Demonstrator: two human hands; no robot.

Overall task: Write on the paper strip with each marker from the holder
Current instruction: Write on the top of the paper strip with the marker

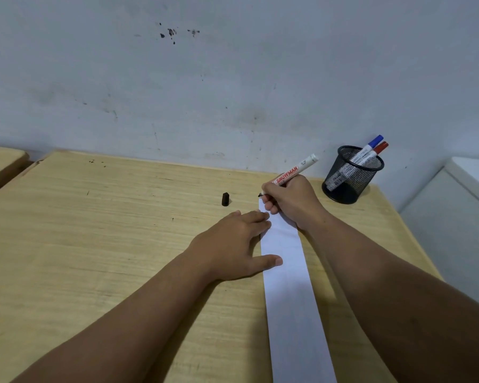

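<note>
A long white paper strip (288, 286) runs from the near edge toward the far right of the wooden table (108, 244). My left hand (233, 244) lies flat with fingers and thumb pressing the strip's left edge. My right hand (291, 201) grips an uncapped white marker (296, 170) with red lettering, its black tip at the strip's far end. The black cap (225, 199) lies on the table left of the tip. A black mesh holder (349, 175) at the back right holds a blue-capped marker (371, 145) and a red-capped marker (378, 150).
A stained pale wall (233, 78) rises right behind the table. A second wooden table (0, 164) stands at the far left across a gap. A white cabinet or appliance (459, 205) sits right of the table edge.
</note>
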